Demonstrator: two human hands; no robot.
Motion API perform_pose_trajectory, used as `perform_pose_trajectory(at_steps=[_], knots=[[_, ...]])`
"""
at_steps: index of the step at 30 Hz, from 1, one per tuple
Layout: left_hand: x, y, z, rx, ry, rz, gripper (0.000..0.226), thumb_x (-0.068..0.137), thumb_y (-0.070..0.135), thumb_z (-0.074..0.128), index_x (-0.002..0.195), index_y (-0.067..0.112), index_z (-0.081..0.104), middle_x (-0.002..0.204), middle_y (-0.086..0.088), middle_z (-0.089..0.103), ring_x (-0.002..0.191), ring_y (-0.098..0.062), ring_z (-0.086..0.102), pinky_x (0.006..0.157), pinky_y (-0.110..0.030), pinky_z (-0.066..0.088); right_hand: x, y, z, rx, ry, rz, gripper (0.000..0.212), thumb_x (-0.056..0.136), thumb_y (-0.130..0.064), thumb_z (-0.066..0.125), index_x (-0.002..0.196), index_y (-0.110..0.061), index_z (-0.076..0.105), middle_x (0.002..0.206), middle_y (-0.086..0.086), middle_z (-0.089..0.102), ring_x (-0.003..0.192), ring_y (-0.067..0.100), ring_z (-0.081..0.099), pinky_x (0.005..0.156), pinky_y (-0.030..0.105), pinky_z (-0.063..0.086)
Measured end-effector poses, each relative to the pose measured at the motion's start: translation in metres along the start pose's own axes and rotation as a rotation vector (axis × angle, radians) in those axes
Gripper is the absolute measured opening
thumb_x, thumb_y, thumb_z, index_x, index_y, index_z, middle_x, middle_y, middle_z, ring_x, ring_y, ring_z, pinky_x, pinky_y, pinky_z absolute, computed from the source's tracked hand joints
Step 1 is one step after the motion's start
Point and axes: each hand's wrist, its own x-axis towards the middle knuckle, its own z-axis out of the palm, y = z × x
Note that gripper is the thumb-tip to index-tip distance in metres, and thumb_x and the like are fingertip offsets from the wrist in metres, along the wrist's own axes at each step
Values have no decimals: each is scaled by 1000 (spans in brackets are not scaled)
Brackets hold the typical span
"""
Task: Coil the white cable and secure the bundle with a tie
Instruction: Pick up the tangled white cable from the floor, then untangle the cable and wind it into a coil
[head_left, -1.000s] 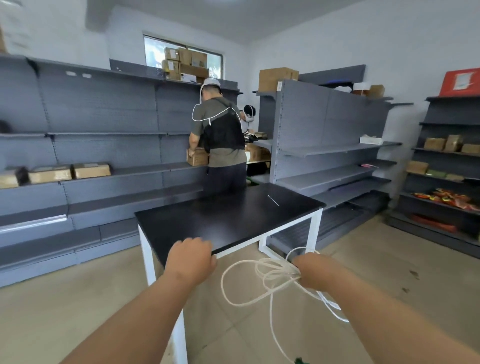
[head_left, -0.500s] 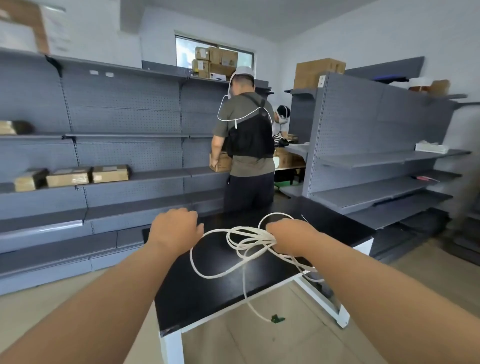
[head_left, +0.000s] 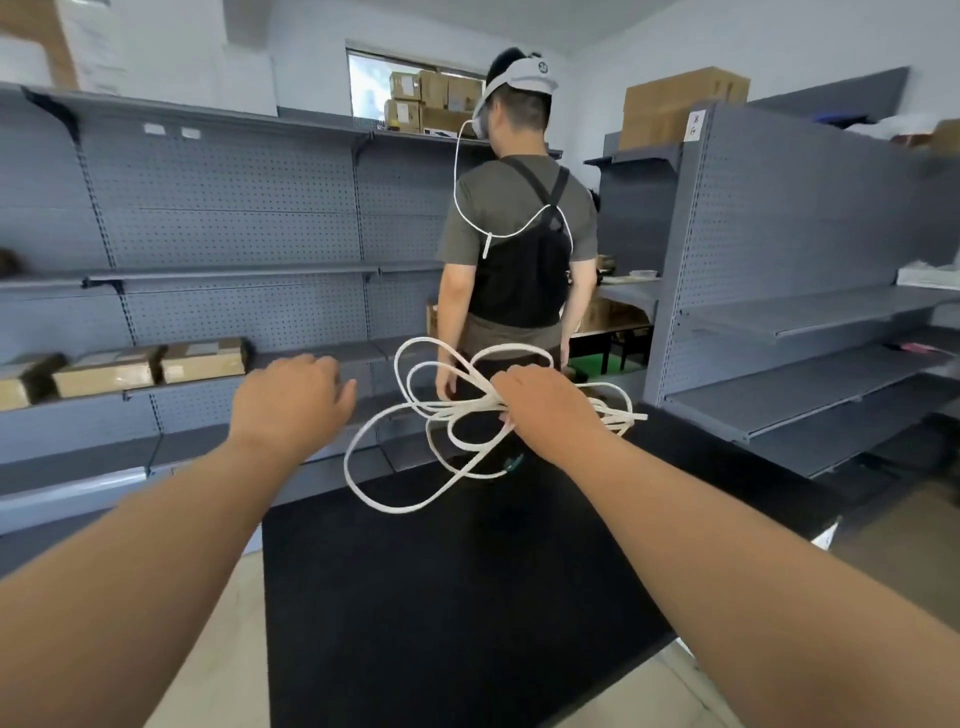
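White cable (head_left: 467, 404) is hanging in loose loops over the far end of the black table (head_left: 441, 597), its gathered strands gripped in my right hand (head_left: 545, 410). My left hand (head_left: 291, 400) is hovering to the left, fingers relaxed, empty.

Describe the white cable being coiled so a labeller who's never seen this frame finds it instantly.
Start at the black table in the foreground. Over its far end, the right hand grips the white cable in messy loops. Unlike the single white cord running down the back of the person standing beyond, it is many-looped and hand-held.
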Motion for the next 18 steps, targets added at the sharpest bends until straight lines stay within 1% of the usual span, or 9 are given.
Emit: perform_pose_trajectory(at_steps=[1,2,4,5,6,7,10,13,18], knots=[[-1,1,10,-6,-35,-8,37,95,40,36,104,13,61,100,-8,64,92,-29,59,75,-37,45,-4,5,17,27,-106,-13,49,85,-20,63,129,-13,44,127,10,54,117,29,51,94,37,41],[-3,3,21,1,-71,-6,37,95,41,36,103,14,61,101,-8,64,94,-29,59,76,-37,46,-9,11,33,73,-279,-11,62,79,-22,70,134,-15,41,134,9,50,122,28,48,98,36,40],[-9,9,44,44,-131,34,36,95,42,36,103,16,60,103,-5,63,95,-26,59,78,-36,45,-19,20,59,154,-739,36,83,72,-22,78,142,-17,33,145,7,41,130,26,44,104,35,41],[-12,14,55,64,-157,56,36,95,42,36,103,16,60,104,-4,63,96,-25,58,78,-35,44,-21,24,71,144,-927,52,86,73,-23,79,144,-17,31,148,5,39,132,26,42,106,36,40],[-14,19,65,78,-185,71,36,95,42,36,101,15,59,104,-4,63,97,-25,58,78,-35,43,-20,28,84,118,-1046,49,83,75,-27,77,144,-16,33,148,4,39,132,26,43,106,38,40],[-16,26,75,89,-212,78,35,95,41,35,100,15,58,104,-4,63,97,-25,58,78,-35,43,-17,32,94,102,-1100,34,75,77,-31,75,142,-13,39,145,5,43,129,27,46,105,39,41],[-14,54,100,103,-263,76,36,96,40,35,100,13,58,104,-5,62,98,-26,58,79,-35,42,-2,47,116,156,-989,-3,52,85,-31,66,131,-10,53,135,8,52,120,28,52,100,36,44],[-5,86,123,79,-284,48,35,94,40,37,97,14,60,103,-5,63,98,-26,58,78,-35,42,14,70,128,206,-860,-39,49,89,-29,61,134,-14,50,136,6,51,122,26,50,98,33,41],[12,139,154,54,-328,14,34,94,40,37,101,16,61,104,-2,64,99,-24,59,80,-35,43,29,117,155,256,-796,-58,46,91,-28,58,134,-16,49,135,5,53,122,25,51,99,34,42]])
